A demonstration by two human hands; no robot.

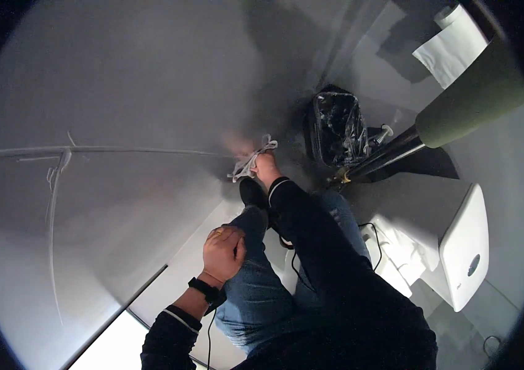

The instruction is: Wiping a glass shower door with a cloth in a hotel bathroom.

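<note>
My right hand (266, 167) is closed on a crumpled whitish cloth (246, 166), just beyond my black shoe (251, 193). The cloth lies against a smooth grey surface (132, 86), where a blurred reflection of the hand shows. A pale seam line (145, 150) runs left from near the cloth, and another branches down from it. Resting on my jeans-clad left leg near the knee, my left hand (224, 253) has its fingers folded in and nothing visible in them. A black band (206, 290) circles that wrist.
Right of my right hand sits a glossy black bag-like object (336, 126). A thick green cylinder (475, 95) on a dark rod slants past it. A white paper roll (453, 46) lies at upper right. The white rounded panel (464, 250) stands at right. A thin black cable (377, 243) curves near my legs.
</note>
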